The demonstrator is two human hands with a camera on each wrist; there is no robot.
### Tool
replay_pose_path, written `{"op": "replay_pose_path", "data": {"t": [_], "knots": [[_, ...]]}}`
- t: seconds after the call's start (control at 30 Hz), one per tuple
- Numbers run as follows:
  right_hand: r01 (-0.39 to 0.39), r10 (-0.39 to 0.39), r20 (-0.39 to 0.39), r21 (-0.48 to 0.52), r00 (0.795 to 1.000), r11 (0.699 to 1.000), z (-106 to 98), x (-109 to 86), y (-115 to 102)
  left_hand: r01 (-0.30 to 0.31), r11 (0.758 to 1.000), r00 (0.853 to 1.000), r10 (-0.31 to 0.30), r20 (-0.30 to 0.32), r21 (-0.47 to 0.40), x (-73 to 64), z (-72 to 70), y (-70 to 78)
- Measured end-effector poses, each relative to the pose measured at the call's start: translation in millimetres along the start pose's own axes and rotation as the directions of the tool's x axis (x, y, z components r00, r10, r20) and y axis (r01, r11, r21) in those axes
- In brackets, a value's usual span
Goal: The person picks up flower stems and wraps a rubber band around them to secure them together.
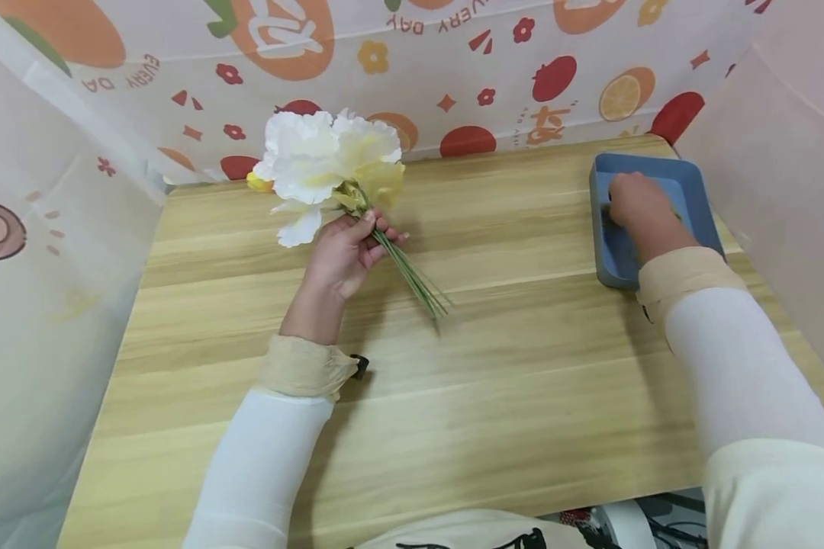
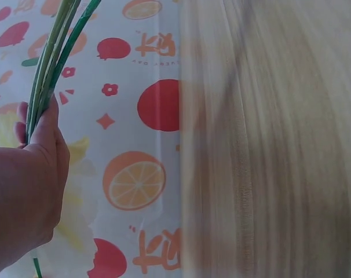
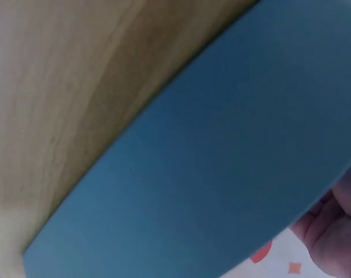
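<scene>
Just below the blooms, my left hand [image 1: 346, 255] grips a bunch of white and pale yellow flowers [image 1: 329, 156] by its green stems [image 1: 412, 278]. The blooms point away from me, and the stem ends slant toward the right front. In the left wrist view the thumb and fingers wrap round the stems [image 2: 51, 63]. Over at the right, my right hand [image 1: 638, 202] reaches down into a blue tray [image 1: 693, 187]. Something small and dark green shows beside its fingers. The tray's wall hides the fingertips in the right wrist view, so I cannot tell what they hold.
The wooden table [image 1: 494, 366] carries the tray near its right edge. A fruit-printed curtain [image 1: 426, 84] hangs along the back, with pale sheets at both sides. A small yellow bud [image 1: 259, 183] sticks out left of the blooms. Dark cables [image 1: 673, 518] lie below the front edge.
</scene>
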State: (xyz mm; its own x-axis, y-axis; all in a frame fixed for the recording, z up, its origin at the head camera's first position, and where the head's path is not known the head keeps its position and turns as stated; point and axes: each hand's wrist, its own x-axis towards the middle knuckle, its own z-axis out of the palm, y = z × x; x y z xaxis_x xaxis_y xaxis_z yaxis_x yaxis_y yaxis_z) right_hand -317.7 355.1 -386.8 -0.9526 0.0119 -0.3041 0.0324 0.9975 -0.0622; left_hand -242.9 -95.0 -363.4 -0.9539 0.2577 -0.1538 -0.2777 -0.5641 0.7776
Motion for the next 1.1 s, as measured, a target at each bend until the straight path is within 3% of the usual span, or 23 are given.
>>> {"op": "replay_pose_path", "data": {"t": [0.17,0.43,0.77,1.0,1.1], "knots": [[0.007,-0.007,-0.054,0.015,0.999,1.0,7.2,0.2,4.6,-0.022,0.999,1.0,0.021,-0.004,-0.033,0.8,0.1,1.0],[-0.057,0.056,0.016,0.056,0.998,0.997,13.8,-3.2,16.2,-0.014,0.999,1.0,0.015,0.018,-0.049,1.1,3.5,-1.8],[-0.058,0.058,0.001,0.111,0.998,0.992,12.8,-9.3,24.1,-0.03,0.999,1.0,0.03,0.004,-0.032,-0.4,5.5,-3.1],[-0.144,0.14,0.034,0.165,0.99,0.976,5.7,-19.9,28.0,-0.028,0.999,1.0,0.028,0.0,-0.017,2.5,10.6,-2.9],[-0.14,0.139,0.021,0.173,0.99,0.975,3.3,-24.0,28.0,-0.026,0.999,1.0,0.026,0.001,-0.025,2.8,11.2,-3.2]]}}
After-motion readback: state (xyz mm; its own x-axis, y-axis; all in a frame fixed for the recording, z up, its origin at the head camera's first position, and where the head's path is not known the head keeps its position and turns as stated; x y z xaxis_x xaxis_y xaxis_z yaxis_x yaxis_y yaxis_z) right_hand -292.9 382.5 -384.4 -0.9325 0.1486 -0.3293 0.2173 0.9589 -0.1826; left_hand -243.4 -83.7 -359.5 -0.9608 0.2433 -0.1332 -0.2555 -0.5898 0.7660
